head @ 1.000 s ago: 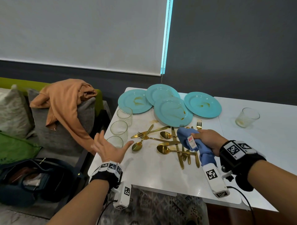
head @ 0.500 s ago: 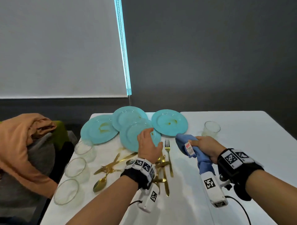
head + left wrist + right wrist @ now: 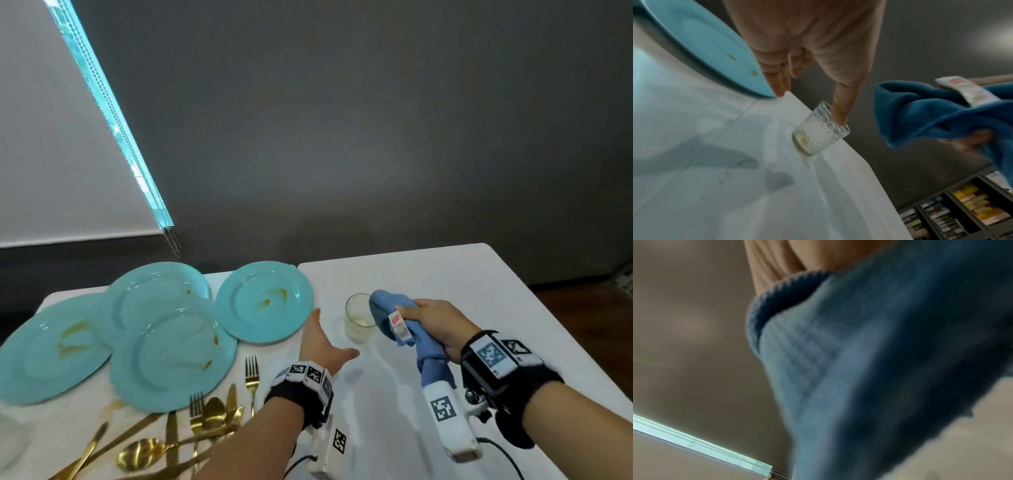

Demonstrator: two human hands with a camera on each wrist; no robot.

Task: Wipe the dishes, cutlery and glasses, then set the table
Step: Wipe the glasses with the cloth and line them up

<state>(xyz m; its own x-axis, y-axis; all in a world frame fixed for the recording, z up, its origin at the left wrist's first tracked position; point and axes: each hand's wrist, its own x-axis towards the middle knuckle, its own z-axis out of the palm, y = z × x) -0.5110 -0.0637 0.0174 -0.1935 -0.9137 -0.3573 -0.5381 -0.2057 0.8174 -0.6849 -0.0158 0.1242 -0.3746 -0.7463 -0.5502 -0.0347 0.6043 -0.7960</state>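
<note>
On the white tabletop [image 3: 428, 284], rt of centre: clear glass [image 3: 358, 318], upright, yellowish residue at its base. Left hand [image 3: 322, 342] released, fingers straight, thumb spread, near the glass; contact can't be told. Right hand [image 3: 435, 325] w/ grip grasping a bunched blue cloth [image 3: 404, 325] just beside the glass. Four stained teal plates [image 3: 263, 301] overlap at left; gold cutlery [image 3: 205, 425] heaped in front of them.
</note>
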